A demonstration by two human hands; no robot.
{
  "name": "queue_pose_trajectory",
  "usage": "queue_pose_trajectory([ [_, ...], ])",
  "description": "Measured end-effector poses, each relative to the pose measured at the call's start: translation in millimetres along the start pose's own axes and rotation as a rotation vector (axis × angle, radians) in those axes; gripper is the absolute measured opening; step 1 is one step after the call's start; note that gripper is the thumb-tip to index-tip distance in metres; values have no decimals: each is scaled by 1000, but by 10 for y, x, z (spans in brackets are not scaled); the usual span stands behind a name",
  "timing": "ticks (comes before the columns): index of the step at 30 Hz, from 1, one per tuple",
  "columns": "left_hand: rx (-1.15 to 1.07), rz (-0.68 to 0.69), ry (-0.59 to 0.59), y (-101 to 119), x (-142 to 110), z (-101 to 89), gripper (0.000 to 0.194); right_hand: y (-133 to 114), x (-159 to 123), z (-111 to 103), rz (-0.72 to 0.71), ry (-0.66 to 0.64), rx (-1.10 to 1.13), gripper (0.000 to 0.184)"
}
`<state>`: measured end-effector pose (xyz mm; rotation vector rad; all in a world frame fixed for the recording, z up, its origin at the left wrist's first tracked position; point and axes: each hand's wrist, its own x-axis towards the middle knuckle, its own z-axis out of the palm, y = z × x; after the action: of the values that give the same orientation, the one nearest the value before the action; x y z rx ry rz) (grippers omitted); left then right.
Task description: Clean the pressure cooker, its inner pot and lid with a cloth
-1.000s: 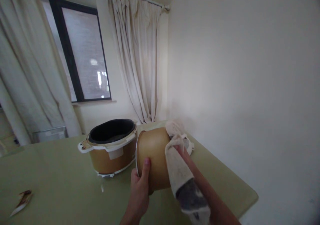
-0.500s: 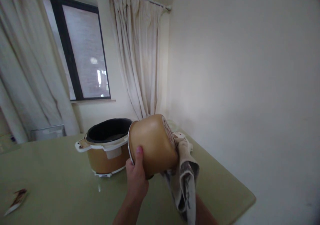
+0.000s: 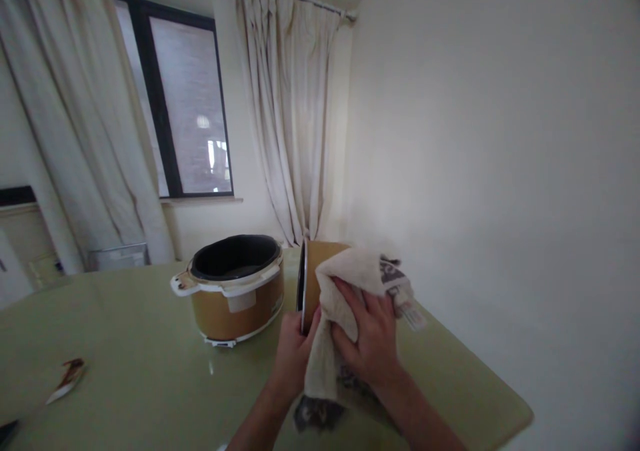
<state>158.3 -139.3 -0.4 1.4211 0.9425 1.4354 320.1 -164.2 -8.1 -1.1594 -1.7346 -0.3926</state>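
A gold inner pot point(image 3: 314, 264) is tipped on its side above the table, its silver rim turned to the left. My left hand point(image 3: 295, 344) grips it at the lower rim, thumb on the outer wall. Over the pot's side lies a cream and grey cloth point(image 3: 353, 267), which covers most of the gold wall and its base. My right hand point(image 3: 367, 334) presses this cloth against the pot with bent fingers. Left of my hands stands the gold and white cooker body point(image 3: 225, 311), upright, with its dark inside facing up.
All this is on a pale green table point(image 3: 150, 384) with a rounded right corner. A small brown and white object point(image 3: 67, 379) lies at the left, and a dark item point(image 3: 7, 431) shows at the lower left edge. A white wall point(image 3: 490, 204) borders the table's right side.
My right hand has brought the cloth from the pot's base round onto its near side, and is now visible. The view has turned slightly left.
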Motion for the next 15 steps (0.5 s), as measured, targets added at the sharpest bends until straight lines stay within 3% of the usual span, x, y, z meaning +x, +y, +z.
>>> queue_pose_trajectory([
  [4, 77, 76, -135, -60, -160, -97, 60, 48, 807, -327, 50, -278, 204, 56],
  [8, 44, -9, 55, -178, -344, -151, 57, 404, 1296, -349, 295, -517, 598, 36],
  [10, -54, -113, 153, -201, -400, -143, 60, 588, 1339, -242, 484, -502, 809, 35],
  [12, -170, -238, 221, -195, -426, -118, 67, 695, 1286, -97, 638, -383, 965, 41],
  [15, -306, -407, 314, -175, -426, -86, 81, 684, 1121, 98, 692, -247, 1069, 58],
])
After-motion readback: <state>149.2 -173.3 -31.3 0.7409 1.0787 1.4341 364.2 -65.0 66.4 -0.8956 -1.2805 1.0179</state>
